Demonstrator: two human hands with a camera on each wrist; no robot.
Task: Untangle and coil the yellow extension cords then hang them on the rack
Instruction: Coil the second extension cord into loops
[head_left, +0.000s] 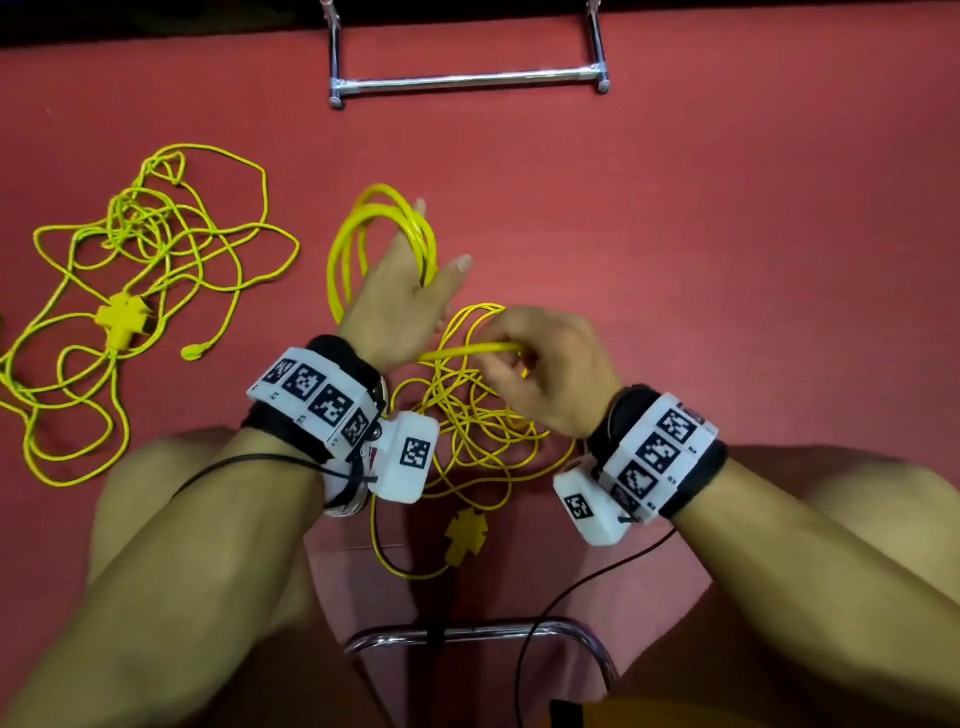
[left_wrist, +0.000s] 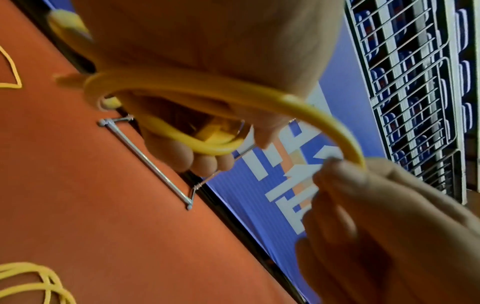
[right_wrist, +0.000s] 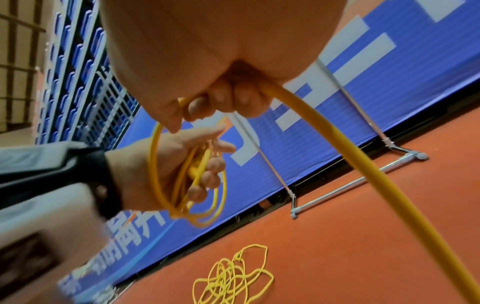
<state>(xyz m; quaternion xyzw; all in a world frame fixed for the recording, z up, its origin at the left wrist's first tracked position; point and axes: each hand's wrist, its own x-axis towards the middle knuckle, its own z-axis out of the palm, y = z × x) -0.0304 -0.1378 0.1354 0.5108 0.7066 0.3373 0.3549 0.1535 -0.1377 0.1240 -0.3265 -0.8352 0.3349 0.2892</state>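
Yellow cord (head_left: 387, 218) held by both hands; banner (right_wrist: 337, 102) writing unreadable.

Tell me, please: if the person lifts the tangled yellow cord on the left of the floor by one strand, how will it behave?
The tangled cord is thin and lies in loose, crossing loops, so it would probably hang limp and drag its knots along. Its cross-shaped socket block looks like the heaviest part, so it would likely swing low. The rack stands apart from it.
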